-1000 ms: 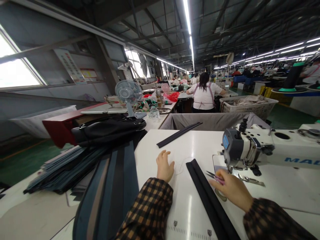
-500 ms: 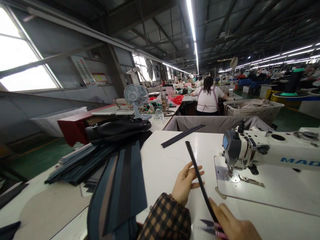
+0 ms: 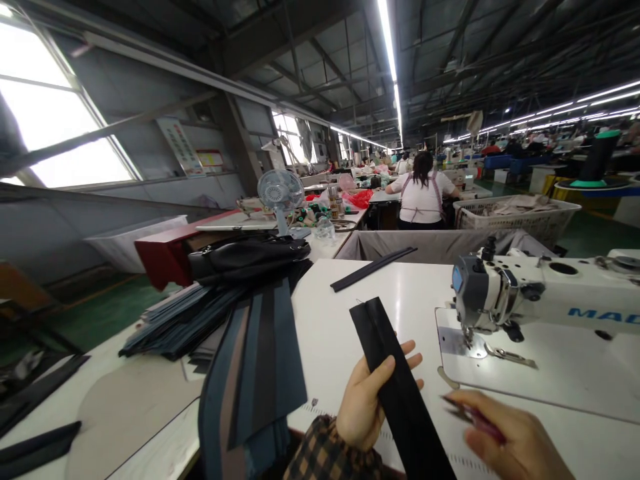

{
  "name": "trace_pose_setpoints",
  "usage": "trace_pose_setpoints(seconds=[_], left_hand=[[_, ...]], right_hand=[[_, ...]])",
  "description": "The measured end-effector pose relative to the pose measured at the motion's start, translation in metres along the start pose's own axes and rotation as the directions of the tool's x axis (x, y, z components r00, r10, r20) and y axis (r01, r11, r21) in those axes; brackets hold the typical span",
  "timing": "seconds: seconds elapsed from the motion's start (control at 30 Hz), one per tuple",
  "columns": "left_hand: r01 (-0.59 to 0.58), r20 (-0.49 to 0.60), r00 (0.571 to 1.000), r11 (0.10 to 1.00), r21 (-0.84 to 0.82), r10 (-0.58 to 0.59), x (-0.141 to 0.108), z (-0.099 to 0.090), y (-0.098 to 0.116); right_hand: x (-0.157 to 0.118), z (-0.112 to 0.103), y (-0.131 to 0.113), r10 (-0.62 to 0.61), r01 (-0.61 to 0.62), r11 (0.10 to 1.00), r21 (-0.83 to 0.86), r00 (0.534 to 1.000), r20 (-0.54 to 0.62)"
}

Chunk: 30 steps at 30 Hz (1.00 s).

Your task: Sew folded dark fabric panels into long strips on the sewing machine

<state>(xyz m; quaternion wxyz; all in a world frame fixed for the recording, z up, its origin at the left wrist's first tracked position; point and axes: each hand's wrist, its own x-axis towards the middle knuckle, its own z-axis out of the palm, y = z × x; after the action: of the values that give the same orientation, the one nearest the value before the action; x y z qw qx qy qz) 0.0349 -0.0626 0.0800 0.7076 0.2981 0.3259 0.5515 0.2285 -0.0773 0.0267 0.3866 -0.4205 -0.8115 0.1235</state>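
A black fabric strip (image 3: 395,380) with a seam along its length slants across the lower middle, its broad face up. My left hand (image 3: 367,393) grips it from the left side, thumb on top and fingertips showing past the right edge. Small thread snips with a pinkish handle (image 3: 483,423) are in my right hand (image 3: 520,433), just right of the strip, not touching it. The snips' blades are blurred. Farther back on the white table (image 3: 320,333) lies another dark strip (image 3: 373,269).
At right stands a white sewing machine (image 3: 540,293). Stacked dark fabric pieces (image 3: 260,360) and a black bag-like item (image 3: 250,259) are at left. A fan (image 3: 281,190), a laundry-style basket (image 3: 520,220) and a seated person (image 3: 421,193) are beyond.
The held strip has turned from edge-on to broad face up, and my left thumb now presses on it. My right hand with the snips has moved right, away from the strip.
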Motion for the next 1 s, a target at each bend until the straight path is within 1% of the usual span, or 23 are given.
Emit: trace_pose_setpoints(seconds=[0.03, 0.07, 0.1, 0.17, 0.27, 0.37, 0.43, 0.5, 0.57, 0.63, 0.67, 0.7, 0.73, 0.8, 0.83, 0.9, 1.0], left_hand=[[0.016, 0.005, 1.000, 1.000, -0.013, -0.016, -0.003, 0.002, -0.002], [0.028, 0.007, 1.000, 0.999, -0.019, -0.028, -0.006, 0.005, -0.005], [0.037, 0.007, 0.999, 0.999, -0.019, -0.036, -0.008, 0.007, -0.009], [0.046, 0.002, 0.999, 0.999, -0.009, -0.046, -0.011, 0.012, -0.015], [0.043, -0.011, 0.999, 0.999, 0.017, -0.042, -0.012, 0.015, -0.021], [0.047, -0.002, 0.999, 0.996, 0.069, -0.047, -0.011, 0.015, -0.023], [0.049, 0.026, 0.998, 0.992, 0.113, -0.052, -0.010, 0.015, -0.024], [0.028, 0.056, 0.998, 0.988, 0.153, -0.037, -0.009, 0.016, -0.025], [0.019, 0.060, 0.998, 0.986, 0.164, -0.029, -0.007, 0.017, -0.026], [0.044, 0.036, 0.998, 0.988, 0.146, -0.050, -0.005, 0.016, -0.028], [0.066, 0.024, 0.997, 0.989, 0.133, -0.070, -0.004, 0.015, -0.028], [0.086, 0.016, 0.996, 0.989, 0.122, -0.088, -0.003, 0.014, -0.029], [0.098, 0.016, 0.995, 0.988, 0.116, -0.101, -0.003, 0.013, -0.030], [0.107, 0.025, 0.994, 0.988, 0.112, -0.110, -0.001, 0.011, -0.031], [0.108, 0.031, 0.993, 0.988, 0.110, -0.112, -0.001, 0.011, -0.032], [0.091, 0.046, 0.994, 0.990, 0.109, -0.097, 0.001, 0.013, -0.033], [0.035, 0.086, 0.995, 0.992, 0.123, -0.046, 0.002, 0.016, -0.034]], right_hand=[[0.009, -0.008, 0.001, 0.056, -0.056, 0.998, 0.043, 0.998, 0.000], [0.018, -0.014, 0.000, 0.085, -0.085, 0.995, 0.061, 0.996, -0.001], [0.028, -0.019, -0.002, 0.088, -0.088, 0.995, 0.047, 0.996, -0.002], [0.046, -0.025, -0.008, 0.063, -0.063, 0.998, -0.020, 0.998, -0.002], [0.066, -0.024, -0.018, 0.039, -0.038, 0.989, -0.146, 0.999, 0.004], [0.076, -0.022, -0.024, -0.002, 0.003, 0.977, -0.211, 1.000, 0.006], [0.079, -0.022, -0.027, -0.028, 0.029, 0.979, -0.202, 1.000, 0.009], [0.080, -0.024, -0.030, -0.048, 0.050, 0.991, -0.122, 0.999, 0.014], [0.081, -0.029, -0.031, -0.027, 0.026, 0.998, 0.055, 0.999, 0.028], [0.081, -0.036, -0.028, 0.060, -0.059, 0.969, 0.241, 0.998, 0.002], [0.081, -0.039, -0.025, 0.118, -0.107, 0.950, 0.293, 0.993, -0.020], [0.080, -0.041, -0.020, 0.168, -0.148, 0.941, 0.305, 0.985, -0.040], [0.079, -0.042, -0.015, 0.197, -0.176, 0.944, 0.278, 0.979, -0.052], [0.075, -0.041, -0.006, 0.189, -0.182, 0.971, 0.154, 0.981, -0.032], [0.072, -0.038, -0.002, 0.160, -0.159, 0.984, 0.080, 0.987, -0.007], [0.067, -0.032, 0.002, 0.077, -0.075, 0.996, -0.054, 0.997, 0.022], [0.064, -0.026, 0.004, -0.046, 0.048, 0.977, -0.207, 0.999, 0.017]])
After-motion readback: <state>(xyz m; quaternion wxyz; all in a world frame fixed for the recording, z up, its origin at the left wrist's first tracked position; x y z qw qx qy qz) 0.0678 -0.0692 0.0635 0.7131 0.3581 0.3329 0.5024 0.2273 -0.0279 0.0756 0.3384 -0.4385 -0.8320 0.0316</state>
